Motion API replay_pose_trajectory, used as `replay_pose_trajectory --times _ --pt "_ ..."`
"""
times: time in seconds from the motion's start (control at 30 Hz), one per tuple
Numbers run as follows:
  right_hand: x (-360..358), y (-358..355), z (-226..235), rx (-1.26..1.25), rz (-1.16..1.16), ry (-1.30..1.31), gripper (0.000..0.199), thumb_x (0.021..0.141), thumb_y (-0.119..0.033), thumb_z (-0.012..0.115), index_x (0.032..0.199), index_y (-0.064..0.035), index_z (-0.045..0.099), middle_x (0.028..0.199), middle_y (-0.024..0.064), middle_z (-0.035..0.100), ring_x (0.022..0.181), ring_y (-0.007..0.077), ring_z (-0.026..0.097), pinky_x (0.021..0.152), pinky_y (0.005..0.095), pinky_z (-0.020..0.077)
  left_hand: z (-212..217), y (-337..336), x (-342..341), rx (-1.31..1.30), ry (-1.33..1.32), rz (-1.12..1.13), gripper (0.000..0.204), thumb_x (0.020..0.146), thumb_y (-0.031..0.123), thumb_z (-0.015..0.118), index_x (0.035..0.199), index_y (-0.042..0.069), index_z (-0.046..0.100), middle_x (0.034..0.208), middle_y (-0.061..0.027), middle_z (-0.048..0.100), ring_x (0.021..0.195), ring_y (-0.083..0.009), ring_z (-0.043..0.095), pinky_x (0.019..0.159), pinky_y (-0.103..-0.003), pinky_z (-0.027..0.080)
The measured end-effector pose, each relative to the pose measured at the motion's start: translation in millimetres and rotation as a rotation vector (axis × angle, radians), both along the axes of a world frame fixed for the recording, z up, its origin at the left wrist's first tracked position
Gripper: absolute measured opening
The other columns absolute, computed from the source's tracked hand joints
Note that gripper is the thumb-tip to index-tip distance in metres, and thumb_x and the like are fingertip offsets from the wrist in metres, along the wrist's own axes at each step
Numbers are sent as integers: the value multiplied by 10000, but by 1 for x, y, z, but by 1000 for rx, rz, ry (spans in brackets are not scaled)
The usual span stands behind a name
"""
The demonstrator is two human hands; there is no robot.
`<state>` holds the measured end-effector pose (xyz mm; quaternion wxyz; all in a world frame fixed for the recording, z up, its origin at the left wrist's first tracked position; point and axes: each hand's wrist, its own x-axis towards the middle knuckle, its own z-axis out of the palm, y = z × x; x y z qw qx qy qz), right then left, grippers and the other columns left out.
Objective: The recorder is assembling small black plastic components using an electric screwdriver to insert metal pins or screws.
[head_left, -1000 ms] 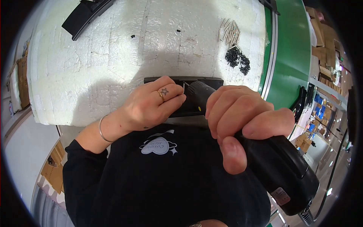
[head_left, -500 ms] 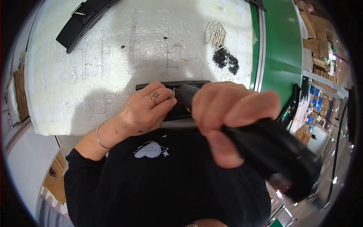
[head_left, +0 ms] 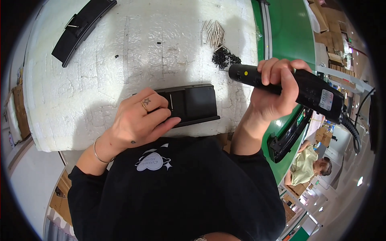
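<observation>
My right hand [head_left: 277, 90] is wrapped round a black corded electric screwdriver [head_left: 309, 94], raised at the right. Its nose points left, close in view to a heap of small black pieces that look like screws [head_left: 220, 59]; its bit cannot be made out. In front of me on the white padded surface lies a black plastic part [head_left: 201, 100] with a raised lip along its near edge. Curled fingers of my left hand [head_left: 142, 114] grip this part's left end and hide it. Beside those fingertips a slim silver pin [head_left: 171, 102] lies across the part.
Several loose silver pins [head_left: 214, 34] lie beyond the black pieces. A similar black part [head_left: 82, 30] rests at the far left. On the green table [head_left: 291, 38] at the right lies a long black piece [head_left: 289, 138]. The screwdriver's cable [head_left: 356, 138] hangs right. Another person [head_left: 307, 164] sits beyond.
My right hand has swung the screwdriver away from the plastic part, up and to the right, its nose now pointing left. My left hand stays on the part.
</observation>
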<state>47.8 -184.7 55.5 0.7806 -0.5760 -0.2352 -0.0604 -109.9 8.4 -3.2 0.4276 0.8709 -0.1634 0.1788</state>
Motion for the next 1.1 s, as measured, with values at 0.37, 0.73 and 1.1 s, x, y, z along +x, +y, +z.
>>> replay_pose_trajectory --times 0.37,0.73,1.1 --pt "6 4 -8 66 53 12 228 819 -51 504 1045 -62 535 624 28 409 521 146 409 588 336 403 5 0 18 30 39 5 177 696 94 784 764 46 627 809 -53 598 713 -234 584 566 -318 490" --pt "-15 -13 9 25 87 101 233 820 46 589 972 -48 438 690 73 528 575 142 515 558 302 459 0 -28 120 269 -133 -136 218 687 67 745 885 55 655 832 -71 629 800 -290 569 681 -378 491" --pt "-13 -35 33 263 -202 -83 281 734 21 616 973 -6 472 709 38 551 619 92 541 578 242 437 8 -36 146 -135 247 -240 96 829 -24 663 920 -15 635 799 -67 597 728 -154 556 683 -257 444"
